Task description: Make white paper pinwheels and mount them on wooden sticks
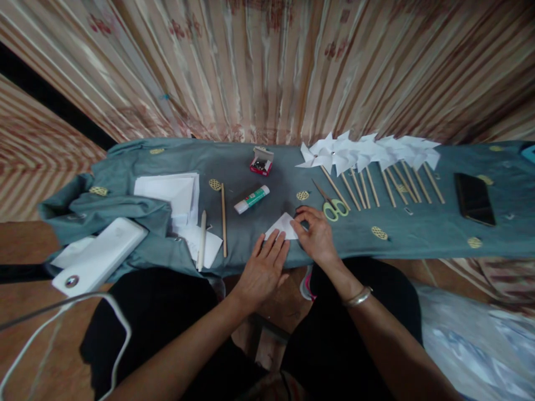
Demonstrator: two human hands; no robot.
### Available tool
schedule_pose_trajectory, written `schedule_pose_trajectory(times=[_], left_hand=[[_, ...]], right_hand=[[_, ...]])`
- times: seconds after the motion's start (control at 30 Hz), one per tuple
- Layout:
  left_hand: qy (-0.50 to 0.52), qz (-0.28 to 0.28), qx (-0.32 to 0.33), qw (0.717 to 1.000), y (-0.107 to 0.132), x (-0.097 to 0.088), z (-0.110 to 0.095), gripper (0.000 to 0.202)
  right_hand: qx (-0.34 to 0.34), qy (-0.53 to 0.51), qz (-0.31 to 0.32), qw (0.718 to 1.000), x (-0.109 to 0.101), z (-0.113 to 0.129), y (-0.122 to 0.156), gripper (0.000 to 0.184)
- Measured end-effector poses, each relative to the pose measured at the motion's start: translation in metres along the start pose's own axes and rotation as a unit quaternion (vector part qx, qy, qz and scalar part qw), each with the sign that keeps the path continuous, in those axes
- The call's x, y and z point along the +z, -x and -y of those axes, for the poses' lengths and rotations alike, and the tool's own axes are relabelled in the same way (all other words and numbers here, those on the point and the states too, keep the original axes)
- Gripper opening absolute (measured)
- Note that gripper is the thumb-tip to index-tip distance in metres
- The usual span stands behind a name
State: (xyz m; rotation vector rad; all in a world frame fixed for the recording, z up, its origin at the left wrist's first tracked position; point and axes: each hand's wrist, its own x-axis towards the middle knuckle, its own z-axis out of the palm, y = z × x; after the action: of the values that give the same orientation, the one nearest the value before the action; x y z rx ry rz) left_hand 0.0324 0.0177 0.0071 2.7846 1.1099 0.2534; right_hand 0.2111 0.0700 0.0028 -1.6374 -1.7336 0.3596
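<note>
The left hand (263, 267) lies flat with fingers spread on the near corner of a small white paper (283, 225) at the tabletop's (418, 228) front edge, pinning it against sliding. The right hand (317, 236), just beside it, pinches the paper's far edge with bent fingertips. Scissors (334, 209) lie just beyond the right hand and a glue stick (251, 199) beyond the left, within easy reach.

Striped floral curtain (267, 61) behind; low bench under grey-blue cloth (418, 228); brown floor (29, 340); dim light.
</note>
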Motion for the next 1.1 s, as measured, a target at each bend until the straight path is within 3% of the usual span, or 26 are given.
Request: schedule_pose_trajectory(times=[0.23,0.4,0.53,0.77,1.1], left_hand=[[-0.031,0.012,-0.004,0.999,0.000,0.001,0.000,0.066],[-0.039,0.023,-0.009,0.999,0.000,-0.002,-0.002,0.070],[-0.042,0.025,-0.013,0.999,0.000,-0.005,-0.004,0.071],[-0.056,0.026,-0.014,0.998,0.001,-0.005,-0.004,0.060],[-0.053,0.008,-0.001,0.999,0.003,-0.002,-0.002,0.065]], right_hand=[[-0.023,0.033,0.013,0.999,-0.004,0.005,0.002,0.011],[-0.014,0.044,-0.001,0.999,-0.009,0.005,0.014,0.047],[0.001,0.041,-0.009,0.999,-0.009,0.002,0.022,0.058],[0.022,0.069,0.021,0.997,-0.013,0.000,0.027,0.057],[0.043,0.048,-0.014,0.998,-0.038,-0.036,0.043,0.046]])
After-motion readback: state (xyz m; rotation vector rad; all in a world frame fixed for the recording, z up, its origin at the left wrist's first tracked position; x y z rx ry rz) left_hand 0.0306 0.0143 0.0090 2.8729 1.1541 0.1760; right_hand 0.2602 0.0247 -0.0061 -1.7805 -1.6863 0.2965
